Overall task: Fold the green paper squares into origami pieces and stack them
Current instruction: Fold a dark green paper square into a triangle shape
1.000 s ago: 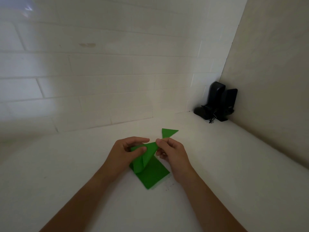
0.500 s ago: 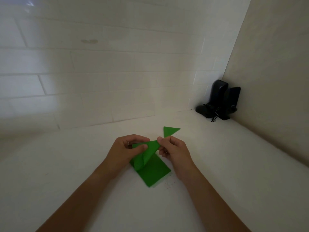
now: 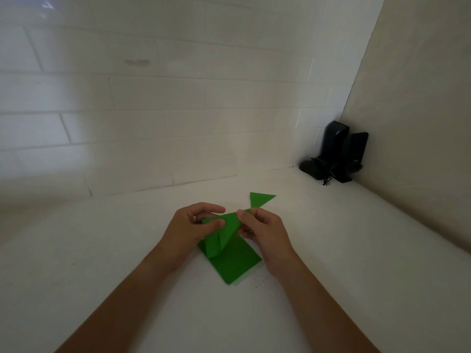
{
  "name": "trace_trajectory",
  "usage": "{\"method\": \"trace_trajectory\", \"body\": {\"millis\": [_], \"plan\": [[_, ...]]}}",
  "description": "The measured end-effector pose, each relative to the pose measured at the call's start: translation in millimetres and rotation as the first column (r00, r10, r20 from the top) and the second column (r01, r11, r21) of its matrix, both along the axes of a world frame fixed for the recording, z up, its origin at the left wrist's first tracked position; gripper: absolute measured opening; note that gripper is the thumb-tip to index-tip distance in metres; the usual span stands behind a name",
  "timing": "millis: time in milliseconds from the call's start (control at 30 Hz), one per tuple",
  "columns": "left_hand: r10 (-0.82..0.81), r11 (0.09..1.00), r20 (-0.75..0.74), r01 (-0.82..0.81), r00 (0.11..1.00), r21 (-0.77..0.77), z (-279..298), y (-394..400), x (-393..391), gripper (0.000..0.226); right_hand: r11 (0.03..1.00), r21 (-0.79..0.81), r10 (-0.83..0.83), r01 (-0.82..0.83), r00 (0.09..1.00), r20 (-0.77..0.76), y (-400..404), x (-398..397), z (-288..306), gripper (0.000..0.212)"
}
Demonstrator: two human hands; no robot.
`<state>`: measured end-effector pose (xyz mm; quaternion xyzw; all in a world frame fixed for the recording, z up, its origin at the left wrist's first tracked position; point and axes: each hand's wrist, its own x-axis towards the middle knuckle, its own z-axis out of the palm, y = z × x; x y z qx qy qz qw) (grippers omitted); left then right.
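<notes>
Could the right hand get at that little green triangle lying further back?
Probably yes: the green triangle lies bare on the counter just beyond the right hand, nothing between. But that hand now pinches the paper being folded.

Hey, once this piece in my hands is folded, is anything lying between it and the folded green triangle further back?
Nothing visible does. Both hands, left and right, pinch the green paper above the flat green squares. The folded triangle lies just beyond the right hand, with only bare white surface around it.
</notes>
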<state>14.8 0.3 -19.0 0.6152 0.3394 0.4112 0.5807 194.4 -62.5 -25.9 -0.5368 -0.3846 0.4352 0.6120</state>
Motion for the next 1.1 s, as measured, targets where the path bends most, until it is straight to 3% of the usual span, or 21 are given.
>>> {"method": "trace_trajectory", "body": {"millis": [200,433,667,867,1100], "plan": [[-0.044,0.999,-0.121,0.040,0.992,-0.031,-3.9,0.7,1.0,0.010,0.996,0.051,-0.077,0.072,0.991,0.109,0.7,1.0,-2.3,0.020],[-0.008,0.997,-0.011,0.007,1.000,-0.082,-0.1,1.0,0.9,0.006,1.000,0.000,-0.003,0.003,0.997,0.071,1.4,-5.8,-4.0,0.014],[-0.071,0.996,-0.145,0.062,0.987,-0.068,-2.2,0.0,1.7,0.010,0.998,0.016,-0.062,0.061,0.996,0.064,1.7,-4.5,-5.2,0.006],[-0.011,0.995,-0.054,0.005,0.998,-0.104,-1.6,1.1,0.5,0.009,1.000,-0.020,-0.012,0.013,0.998,0.067,3.9,-2.4,-9.3,0.012],[-0.002,0.994,-0.087,-0.008,0.996,-0.114,-2.2,0.2,2.2,0.013,0.998,0.027,-0.064,0.061,0.990,0.129,3.4,0.7,-8.8,0.008]]}}
